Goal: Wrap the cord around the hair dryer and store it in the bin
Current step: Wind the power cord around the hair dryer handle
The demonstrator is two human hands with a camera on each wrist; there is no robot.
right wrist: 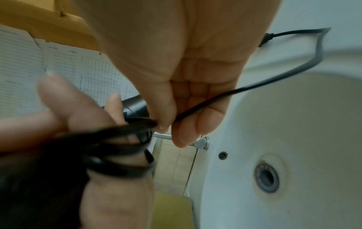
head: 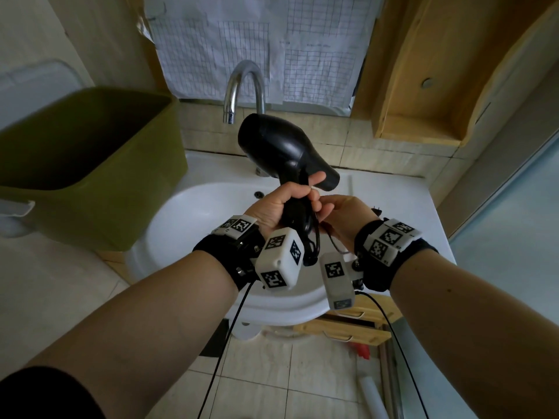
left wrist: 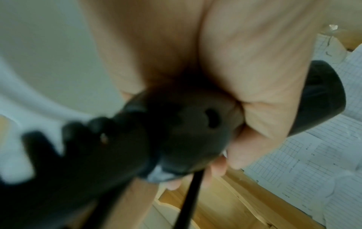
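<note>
Left hand grip wrapped round the hair dryer handle, held over the sink, handle near vertical. Right hand pinches the cord just beside the wound loops. Plug tail short. Bin lies left, nearer the left hand.

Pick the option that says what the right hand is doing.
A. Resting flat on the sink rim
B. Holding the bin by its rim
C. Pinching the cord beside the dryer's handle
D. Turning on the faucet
C: the right hand pinches the cord next to the coils on the dryer handle, which the left hand grips.
</note>
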